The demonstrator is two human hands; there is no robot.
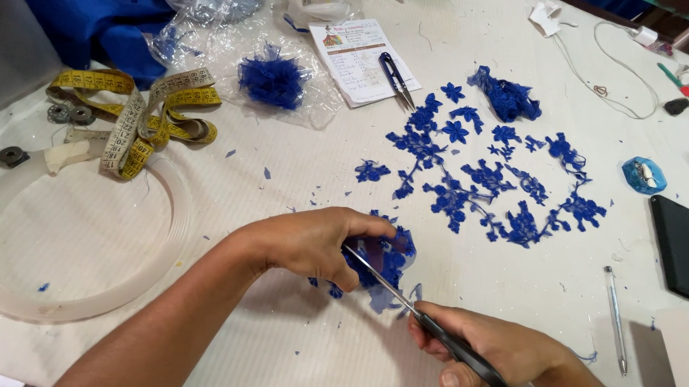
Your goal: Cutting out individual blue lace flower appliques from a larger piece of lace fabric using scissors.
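My left hand (310,243) pinches a piece of blue lace (388,262) just above the white table (298,175). My right hand (493,354) grips black-handled scissors (432,328); their thin blades reach up and left into the lace beside my left fingers. Beyond the hands, several cut blue lace flowers (487,177) lie spread out in a loose pattern. Small blue scraps are scattered around them.
A yellow tape measure (140,120) and a round clear lid (75,242) lie at left. Crumpled plastic with blue lace (272,80), a printed card (355,57) and thread snips (395,77) sit at the back. At right are a pen (615,318), a black phone (683,247) and a blue case (644,175).
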